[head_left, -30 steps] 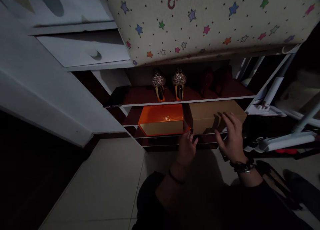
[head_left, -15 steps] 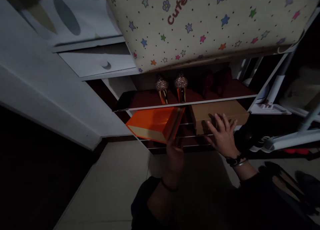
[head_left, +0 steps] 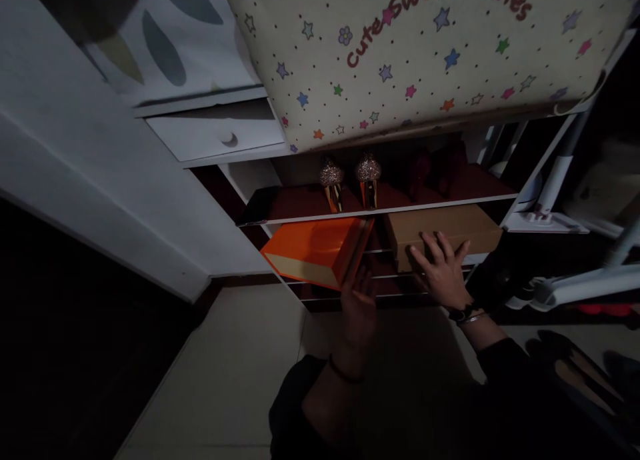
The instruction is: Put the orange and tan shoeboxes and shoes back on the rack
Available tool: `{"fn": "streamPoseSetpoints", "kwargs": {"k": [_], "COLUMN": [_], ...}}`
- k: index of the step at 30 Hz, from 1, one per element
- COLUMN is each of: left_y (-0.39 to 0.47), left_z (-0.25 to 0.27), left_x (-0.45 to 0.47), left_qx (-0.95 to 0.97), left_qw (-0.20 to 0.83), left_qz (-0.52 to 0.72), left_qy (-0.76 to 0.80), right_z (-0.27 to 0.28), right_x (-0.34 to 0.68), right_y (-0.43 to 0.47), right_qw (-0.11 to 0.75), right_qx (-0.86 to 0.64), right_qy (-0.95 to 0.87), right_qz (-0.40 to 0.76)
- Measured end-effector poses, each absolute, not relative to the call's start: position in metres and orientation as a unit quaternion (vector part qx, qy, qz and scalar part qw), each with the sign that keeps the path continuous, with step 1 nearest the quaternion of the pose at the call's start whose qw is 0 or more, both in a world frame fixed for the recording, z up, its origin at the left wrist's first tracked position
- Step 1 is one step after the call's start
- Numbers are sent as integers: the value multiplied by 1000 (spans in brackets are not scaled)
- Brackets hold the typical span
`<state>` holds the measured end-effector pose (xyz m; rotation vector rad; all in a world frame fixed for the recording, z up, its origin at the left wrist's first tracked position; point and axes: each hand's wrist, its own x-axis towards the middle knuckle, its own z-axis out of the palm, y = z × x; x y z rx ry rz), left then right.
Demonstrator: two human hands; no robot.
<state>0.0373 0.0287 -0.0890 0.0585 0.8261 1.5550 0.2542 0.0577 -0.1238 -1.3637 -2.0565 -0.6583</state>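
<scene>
My left hand is at the front right corner of an orange box with a pale side, which juts out tilted from a lower shelf. Its fingers are stretched out and apart, in shadow. My right hand lies with spread fingers on the front edge of a brown cardboard box on the same level. A dark bracelet is on that wrist. Between the two boxes a dark gap shows. Whether my left fingertips touch the orange box I cannot tell.
Above, a dark red shelf bears a pair of glittery gold-heeled shoes and dark red shoes. A star-printed cloth hangs over it, beside a white drawer. Black shoes and a white metal frame are at right.
My left hand has moved slightly right, its fingers now apart beside the orange box. My right hand's fingers have settled onto the cardboard box's front edge. The view has shifted slightly.
</scene>
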Motion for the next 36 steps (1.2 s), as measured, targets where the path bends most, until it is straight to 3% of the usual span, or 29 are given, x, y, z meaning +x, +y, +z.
{"fn": "streamPoseSetpoints", "kwargs": {"k": [15,21,26,32,36], "left_y": [15,11,15,20,18], "left_z": [-74,-76,-81,-80,-81], "left_x": [-20,-43,-57,-73,-79], "left_qx": [4,29,34,47,60], "left_qw": [635,620,634,612,619], "left_qz": [672,691,687,697,685], "left_qy": [381,370,352,372,379], "right_z": [-123,-121,-122,-125,-126], "right_x": [348,318,277,299,311], "right_y": [26,12,17,41,38], "right_qw": [278,283,328,468,470], "right_qx": [-536,-542,-523,-513,-486], "right_qy": [-762,-753,-748,-684,-714], "right_qz": [-232,-241,-245,-223,-181]}}
